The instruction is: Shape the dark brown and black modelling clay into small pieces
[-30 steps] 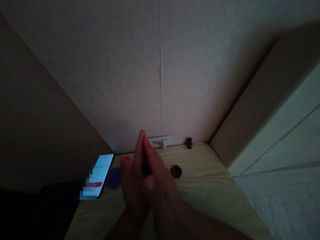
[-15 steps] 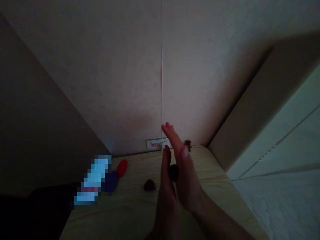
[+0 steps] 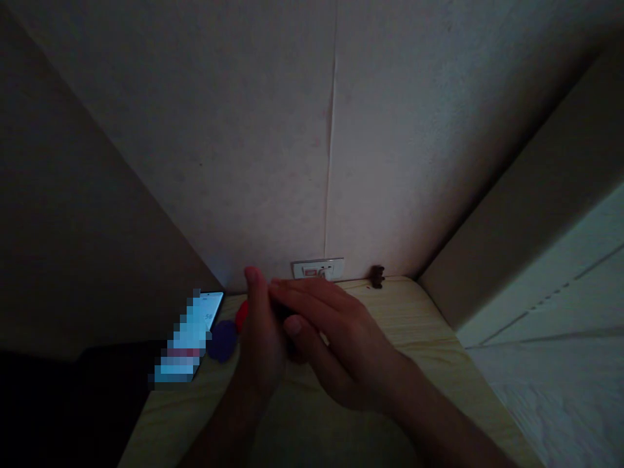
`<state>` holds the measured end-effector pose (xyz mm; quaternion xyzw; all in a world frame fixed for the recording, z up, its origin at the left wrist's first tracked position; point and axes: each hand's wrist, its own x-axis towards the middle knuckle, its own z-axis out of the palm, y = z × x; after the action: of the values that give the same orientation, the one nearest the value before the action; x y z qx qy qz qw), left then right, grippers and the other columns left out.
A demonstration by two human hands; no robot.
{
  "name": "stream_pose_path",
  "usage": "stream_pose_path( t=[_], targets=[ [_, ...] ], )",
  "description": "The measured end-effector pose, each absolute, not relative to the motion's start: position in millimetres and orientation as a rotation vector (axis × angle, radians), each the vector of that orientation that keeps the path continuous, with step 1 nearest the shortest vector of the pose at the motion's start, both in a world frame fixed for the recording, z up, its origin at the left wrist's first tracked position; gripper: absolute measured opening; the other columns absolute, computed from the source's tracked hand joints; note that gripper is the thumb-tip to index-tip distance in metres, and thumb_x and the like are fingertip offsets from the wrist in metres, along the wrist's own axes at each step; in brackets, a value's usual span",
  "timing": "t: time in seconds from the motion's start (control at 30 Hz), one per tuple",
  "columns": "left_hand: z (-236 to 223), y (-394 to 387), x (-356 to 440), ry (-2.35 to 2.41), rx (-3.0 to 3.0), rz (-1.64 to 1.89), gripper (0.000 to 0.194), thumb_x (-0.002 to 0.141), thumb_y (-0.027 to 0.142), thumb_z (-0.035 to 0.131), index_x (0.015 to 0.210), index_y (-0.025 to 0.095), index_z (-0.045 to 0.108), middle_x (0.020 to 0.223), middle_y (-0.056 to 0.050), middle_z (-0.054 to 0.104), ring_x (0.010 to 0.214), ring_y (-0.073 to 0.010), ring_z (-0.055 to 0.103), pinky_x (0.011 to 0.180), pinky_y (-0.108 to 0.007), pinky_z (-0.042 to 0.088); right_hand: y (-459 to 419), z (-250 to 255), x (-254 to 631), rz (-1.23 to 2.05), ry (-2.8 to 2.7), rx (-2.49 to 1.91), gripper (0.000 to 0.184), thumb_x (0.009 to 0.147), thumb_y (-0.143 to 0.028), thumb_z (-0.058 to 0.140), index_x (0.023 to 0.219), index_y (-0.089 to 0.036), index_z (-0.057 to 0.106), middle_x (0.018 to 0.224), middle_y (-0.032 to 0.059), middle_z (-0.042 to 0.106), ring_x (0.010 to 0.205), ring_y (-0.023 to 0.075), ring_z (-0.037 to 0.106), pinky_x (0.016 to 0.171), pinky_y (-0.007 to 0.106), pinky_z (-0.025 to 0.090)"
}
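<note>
My left hand [image 3: 260,344] stands nearly upright, its palm facing right. Against that palm rest the curved fingers of my right hand [image 3: 336,338], so the two hands cup together above the table. The space between the palms is dark, and whatever they enclose is mostly hidden. A dark lump [image 3: 296,351] shows in part in the gap below the fingers; whether it is held or lies on the table I cannot tell. To the left are a purple flattened piece [image 3: 222,341] and a red piece [image 3: 241,317], the red one partly covered by my left hand.
The wood-grain tabletop [image 3: 429,351] meets the wall at the back. A lit phone [image 3: 212,305], partly pixelated, lies at the left edge. A wall socket [image 3: 299,269] holds a plug. Near it sits a small dark brown figure [image 3: 377,277]. A pale cabinet [image 3: 531,240] rises at right.
Both hands have moved left and turned from nearly parallel palms to a cupped hold, the right fingers now crossing toward the left palm. Two dark lumps seen earlier are now largely or wholly hidden.
</note>
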<state>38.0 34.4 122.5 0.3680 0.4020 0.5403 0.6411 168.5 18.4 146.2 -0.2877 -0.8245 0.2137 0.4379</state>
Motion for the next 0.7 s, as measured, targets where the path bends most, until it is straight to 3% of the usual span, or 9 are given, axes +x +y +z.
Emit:
stream_pose_path(
  t=[0.07,0.13,0.4,0.6,0.7],
  targets=[
    [129.8,38.0,35.3,0.923,0.816,1.194,0.077,0.077,0.094,0.040,0.048,0.023,0.046,0.037,0.001,0.038,0.033,-0.0139,0.045,0.029,-0.026,0.028,23.7,144.6,170.6,0.406,-2.062,-0.704,0.035,0.104,-0.022,0.049,0.136,-0.018,0.064,0.135,0.0125,0.070,0.123,0.0249,0.067,0.108,0.043,0.054],
    [133.9,40.3,33.8,0.912,0.828,1.139,0.075,0.078,0.091,0.044,0.044,0.024,0.039,0.034,0.002,0.033,0.029,-0.0114,0.037,0.027,-0.025,0.021,27.3,141.1,171.4,0.337,-2.048,-0.685,0.032,0.103,-0.019,0.052,0.131,-0.018,0.068,0.128,0.0120,0.074,0.118,0.0242,0.068,0.104,0.042,0.056],
    [129.4,34.7,25.4,0.889,1.127,1.142,0.044,0.092,0.056,0.059,0.073,0.017,0.063,0.053,0.000,0.055,0.043,-0.0125,0.049,0.038,-0.022,0.036,32.7,138.0,182.3,0.305,-1.841,-0.766,0.024,0.098,-0.016,0.063,0.115,-0.025,0.077,0.099,0.0065,0.078,0.093,0.0211,0.071,0.084,0.038,0.060],
    [132.5,27.6,26.1,0.965,1.158,1.201,0.039,0.091,0.054,0.065,0.080,0.017,0.066,0.063,0.000,0.055,0.052,-0.0106,0.043,0.043,-0.020,0.028,31.9,142.1,182.4,0.366,-1.801,-0.780,0.018,0.100,-0.021,0.061,0.106,-0.024,0.077,0.099,0.0050,0.079,0.091,0.0192,0.072,0.084,0.035,0.058],
    [131.5,23.8,28.4,1.007,1.290,1.194,0.042,0.094,0.054,0.062,0.074,0.018,0.064,0.064,0.000,0.053,0.058,-0.0132,0.045,0.049,-0.023,0.033,29.7,146.0,186.3,0.310,-1.807,-0.905,0.024,0.103,-0.031,0.056,0.089,-0.019,0.073,0.081,0.0046,0.074,0.074,0.0173,0.068,0.070,0.031,0.052]
  ],
)
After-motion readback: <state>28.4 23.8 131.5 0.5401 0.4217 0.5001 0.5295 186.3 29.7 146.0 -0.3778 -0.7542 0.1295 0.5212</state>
